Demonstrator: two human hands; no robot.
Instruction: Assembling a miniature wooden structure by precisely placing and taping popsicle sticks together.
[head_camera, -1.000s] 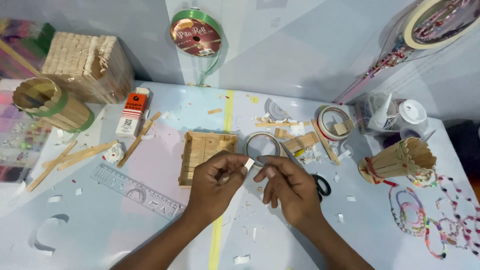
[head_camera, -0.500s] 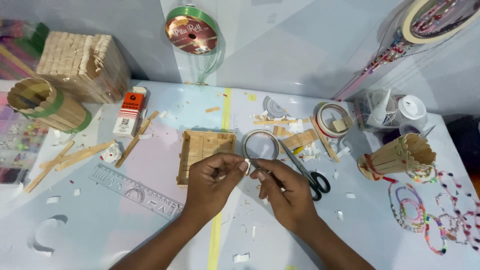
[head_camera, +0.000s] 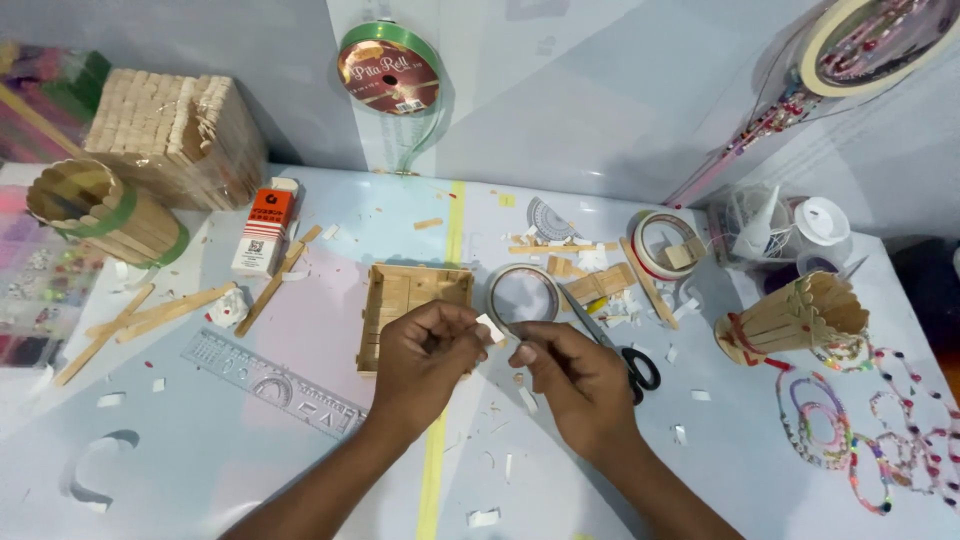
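Both forearms are cut off at the lower edge, and what the fingertips do is hard to make out. The left hand (head_camera: 425, 355) and right hand (head_camera: 570, 380) hover close together over the worktop (head_camera: 200, 460), knuckles up, pinching a small white piece of tape (head_camera: 492, 328) between them. Just beyond the hands lie a wooden stick tray (head_camera: 400, 295) and a tape roll (head_camera: 522, 295); scissors (head_camera: 625, 355) lie beside the right hand.
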